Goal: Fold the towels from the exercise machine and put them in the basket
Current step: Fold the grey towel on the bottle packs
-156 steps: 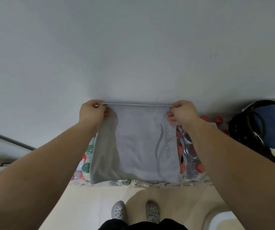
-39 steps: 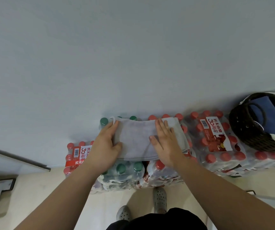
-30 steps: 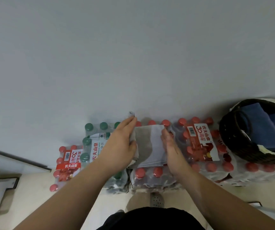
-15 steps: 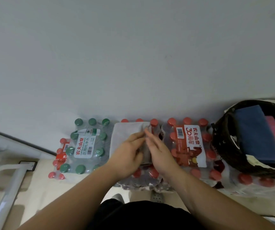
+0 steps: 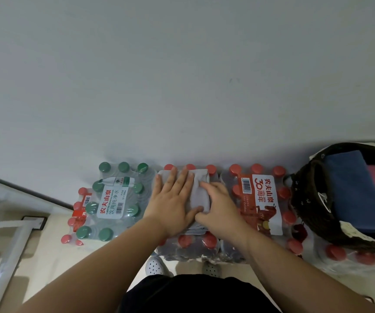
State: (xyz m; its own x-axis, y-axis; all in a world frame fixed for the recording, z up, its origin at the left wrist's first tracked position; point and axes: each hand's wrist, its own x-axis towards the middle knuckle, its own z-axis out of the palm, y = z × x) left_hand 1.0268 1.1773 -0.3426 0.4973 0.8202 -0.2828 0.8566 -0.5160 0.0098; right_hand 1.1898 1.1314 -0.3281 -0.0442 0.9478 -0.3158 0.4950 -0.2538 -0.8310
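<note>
Grey towel [image 5: 201, 196] sits folded small on the red-capped bottle pack [image 5: 193, 241], centre. My left hand [image 5: 173, 202] is flat, pressing it. My right hand [image 5: 221, 207] is on its right edge, grip unclear. I'd flatten the creases, pinch all layers, then lift right to the basket [image 5: 304, 206].

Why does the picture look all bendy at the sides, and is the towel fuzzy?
Head view: the wide lens bends straight lines and stretches the arms toward the corners; the towel under the left hand and right hand is sharp, and the bottle label is readable; the light is soft and even, with faint shadows beside the hands and no strong glare.
</note>
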